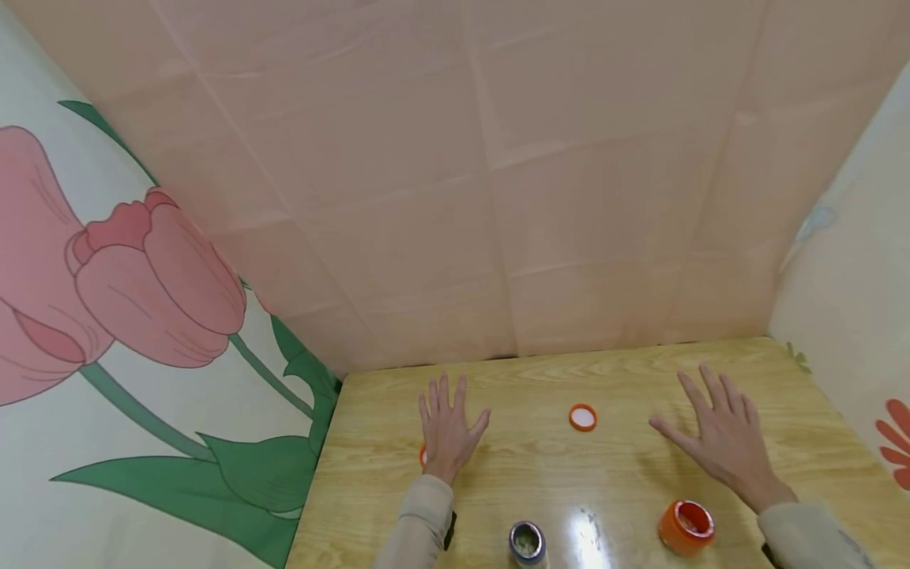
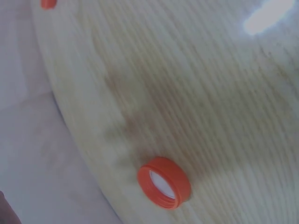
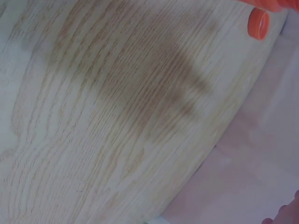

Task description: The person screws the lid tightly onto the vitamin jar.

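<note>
Here we are, left hand [image 1: 451, 435] and right hand [image 1: 727, 446] spread, empty, over the tabletop [image 1: 512, 458]. Orange jar [image 1: 684, 531] at the right's seven o'clock, dark-rimmed jar [image 1: 527, 545] at the left's five, orange lid [image 1: 583, 427] at its three. We'd judge this a no-grip step; grasping calls for lowering, curling fingers.

beige sleeves [image 1: 418, 521] and dark wrist straps [image 1: 450, 531]

Left jar [image 1: 528, 560], right jar [image 1: 677, 535] on table [image 1: 384, 442], lid [image 1: 583, 417] between and behind, second lid [image 2: 164, 183] leftmost
</note>
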Action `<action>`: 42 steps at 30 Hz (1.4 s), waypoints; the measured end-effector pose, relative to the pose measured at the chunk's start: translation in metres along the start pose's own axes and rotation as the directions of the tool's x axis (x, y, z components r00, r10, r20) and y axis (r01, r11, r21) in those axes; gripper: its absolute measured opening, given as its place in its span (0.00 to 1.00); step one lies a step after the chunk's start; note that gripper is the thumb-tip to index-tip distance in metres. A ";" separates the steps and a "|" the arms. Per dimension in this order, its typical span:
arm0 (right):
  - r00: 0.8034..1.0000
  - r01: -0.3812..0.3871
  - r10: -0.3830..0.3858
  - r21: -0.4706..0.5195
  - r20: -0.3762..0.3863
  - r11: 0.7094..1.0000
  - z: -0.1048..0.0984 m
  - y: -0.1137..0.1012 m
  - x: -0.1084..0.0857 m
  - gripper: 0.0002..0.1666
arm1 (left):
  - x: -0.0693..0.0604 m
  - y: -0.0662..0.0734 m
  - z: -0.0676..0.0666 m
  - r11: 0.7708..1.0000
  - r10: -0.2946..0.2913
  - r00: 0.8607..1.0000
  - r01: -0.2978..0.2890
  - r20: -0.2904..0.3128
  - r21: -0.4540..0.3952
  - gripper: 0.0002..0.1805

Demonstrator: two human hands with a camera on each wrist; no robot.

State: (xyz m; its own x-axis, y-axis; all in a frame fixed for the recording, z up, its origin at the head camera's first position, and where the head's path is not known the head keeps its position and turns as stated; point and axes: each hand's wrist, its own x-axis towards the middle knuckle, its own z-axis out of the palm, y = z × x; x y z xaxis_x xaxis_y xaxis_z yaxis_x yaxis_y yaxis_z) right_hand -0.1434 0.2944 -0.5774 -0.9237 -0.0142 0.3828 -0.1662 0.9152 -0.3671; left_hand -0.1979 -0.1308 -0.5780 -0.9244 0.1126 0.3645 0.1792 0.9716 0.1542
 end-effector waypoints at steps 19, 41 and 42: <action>1.000 -0.012 0.012 0.045 0.004 0.999 0.002 -0.006 -0.026 0.58 | -0.018 0.003 0.009 1.000 -0.004 1.000 0.004 -0.022 -0.014 0.42; 1.000 -0.017 0.016 0.111 0.004 0.994 0.001 -0.028 -0.053 0.56 | -0.031 0.000 0.017 1.000 -0.015 1.000 0.015 0.010 0.001 0.41; 1.000 -0.020 0.019 0.114 0.005 0.993 0.001 -0.029 -0.054 0.56 | -0.032 -0.001 0.017 1.000 -0.019 1.000 0.019 0.013 -0.006 0.41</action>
State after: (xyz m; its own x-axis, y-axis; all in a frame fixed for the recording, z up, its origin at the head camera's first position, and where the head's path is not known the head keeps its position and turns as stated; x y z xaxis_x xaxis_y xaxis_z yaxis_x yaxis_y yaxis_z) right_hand -0.0886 0.2679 -0.5883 -0.9284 0.0018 0.3717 -0.1862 0.8633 -0.4692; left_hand -0.1740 -0.1315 -0.6057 -0.9319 0.0968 0.3495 0.1634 0.9724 0.1663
